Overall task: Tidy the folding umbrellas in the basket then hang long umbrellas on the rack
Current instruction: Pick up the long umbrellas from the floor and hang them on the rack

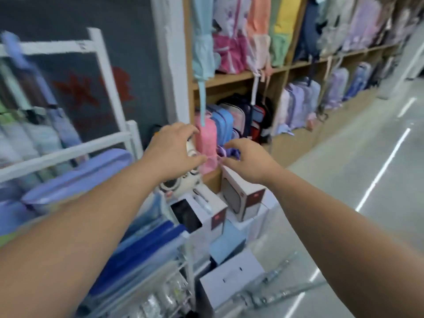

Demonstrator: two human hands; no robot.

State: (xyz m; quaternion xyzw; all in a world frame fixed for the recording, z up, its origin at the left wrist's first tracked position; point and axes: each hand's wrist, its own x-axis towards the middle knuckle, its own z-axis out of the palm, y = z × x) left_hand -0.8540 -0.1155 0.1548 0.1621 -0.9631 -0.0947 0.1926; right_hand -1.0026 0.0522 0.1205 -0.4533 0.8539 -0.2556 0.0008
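Long umbrellas (57,125), blurred, hang in a row on the white rack (101,56) at the left. A lilac one (80,175) lies across the lower rail, not hung. A light blue one (203,42) hangs apart, on the end of the wooden shelving (229,76).

Both arms stretch forward to a pink umbrella (207,143), or so it looks, upright at the shelving's end post above stacked boxes (243,198). Left hand (172,150): fingers curled over its upper edge, thumb on its lower part. Right hand (245,161): thumb and forefinger bent toward a lilac strap beside it; contact not clear.

Judgement: hanging stage, partway, with several hung and at least the pink and lilac ones left. The basket cannot be made out, so the folding umbrellas cannot be checked.
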